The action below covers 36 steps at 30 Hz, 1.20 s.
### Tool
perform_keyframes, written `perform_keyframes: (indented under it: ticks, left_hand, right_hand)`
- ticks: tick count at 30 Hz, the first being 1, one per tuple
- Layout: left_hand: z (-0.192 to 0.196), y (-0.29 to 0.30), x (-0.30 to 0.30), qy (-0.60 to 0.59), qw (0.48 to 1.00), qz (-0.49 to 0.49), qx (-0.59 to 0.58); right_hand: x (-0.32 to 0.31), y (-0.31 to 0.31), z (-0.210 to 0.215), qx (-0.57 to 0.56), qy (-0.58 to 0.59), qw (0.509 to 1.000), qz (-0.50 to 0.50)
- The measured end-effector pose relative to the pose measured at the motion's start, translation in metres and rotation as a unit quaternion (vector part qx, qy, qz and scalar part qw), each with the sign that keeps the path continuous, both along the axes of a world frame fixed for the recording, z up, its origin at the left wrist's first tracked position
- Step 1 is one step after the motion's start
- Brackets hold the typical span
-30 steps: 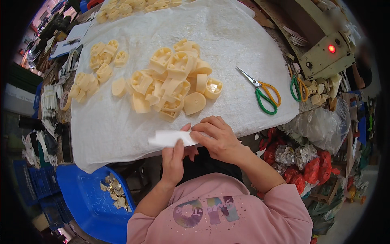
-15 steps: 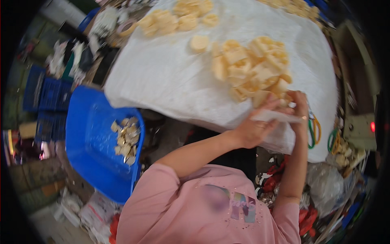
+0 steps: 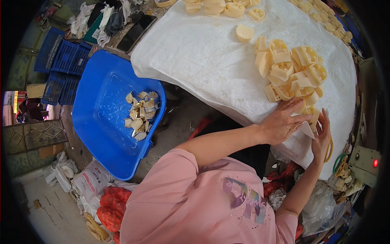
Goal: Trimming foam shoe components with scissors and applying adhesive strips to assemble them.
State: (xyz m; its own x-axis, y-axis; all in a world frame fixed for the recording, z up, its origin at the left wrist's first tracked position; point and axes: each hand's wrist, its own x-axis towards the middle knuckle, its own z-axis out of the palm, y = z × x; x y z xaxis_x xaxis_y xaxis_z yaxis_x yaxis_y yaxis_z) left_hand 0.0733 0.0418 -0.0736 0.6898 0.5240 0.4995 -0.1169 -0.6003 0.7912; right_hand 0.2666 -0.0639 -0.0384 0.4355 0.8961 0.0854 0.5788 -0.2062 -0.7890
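A heap of cream plastic pieces [image 3: 290, 71], ring-like and block-shaped, lies on the white woven sheet [image 3: 195, 53] covering the table. At the heap's near edge my left hand [image 3: 280, 124] reaches in from the left, fingers closed together with a thin white slip [image 3: 307, 130] coming out below the fingertips. My right hand [image 3: 321, 132] is curled around one cream plastic piece [image 3: 314, 117], thumb and fingers on either side. The two hands nearly meet there. My left palm and part of the slip are hidden.
A blue tub [image 3: 105, 110] with several shiny gold-coloured pieces [image 3: 142, 112] stands left of the table. Blue crates [image 3: 69, 57] are behind it. More cream pieces [image 3: 227, 7] lie at the table's far side. A control box with a red light [image 3: 365, 162] stands at right.
The view has shifted, so the table and heap appear further right and the tub higher. The white slip, earlier stretched across both hands, now hangs between them.
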Motion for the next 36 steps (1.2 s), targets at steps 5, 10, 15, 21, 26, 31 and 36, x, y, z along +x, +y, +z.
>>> perform_keyframes:
  ticks: [5,10,15,21,26,31,36]
  left_hand:
    - [0.011,-0.004,-0.011,-0.047,0.990,-0.019,-0.133]
    - [0.021,0.002,-0.046,-0.102,0.854,-0.022,-0.509]
    - [0.031,0.001,-0.056,-0.106,0.780,-0.092,-0.610]
    - [0.032,-0.001,-0.064,-0.116,0.792,-0.116,-0.589]
    - [0.043,-0.012,-0.064,-0.139,0.806,-0.028,-0.575]
    - [0.047,-0.020,-0.060,-0.159,0.798,-0.072,-0.577]
    - [0.066,-0.026,-0.065,-0.153,0.780,-0.124,-0.594]
  right_hand:
    - [-0.004,-0.020,-0.018,0.029,-0.078,0.995,-0.055]
    - [-0.008,-0.020,-0.025,0.035,-0.166,0.977,-0.131]
    - [-0.035,-0.002,0.005,-0.080,-0.127,0.938,-0.312]
    - [-0.052,-0.031,0.019,0.044,0.052,0.968,-0.241]
    - [-0.114,-0.030,0.048,0.243,0.183,0.952,-0.040]
    - [-0.134,-0.014,0.032,0.335,0.078,0.937,0.050]
    - [-0.144,0.003,0.020,0.397,-0.037,0.916,0.048]
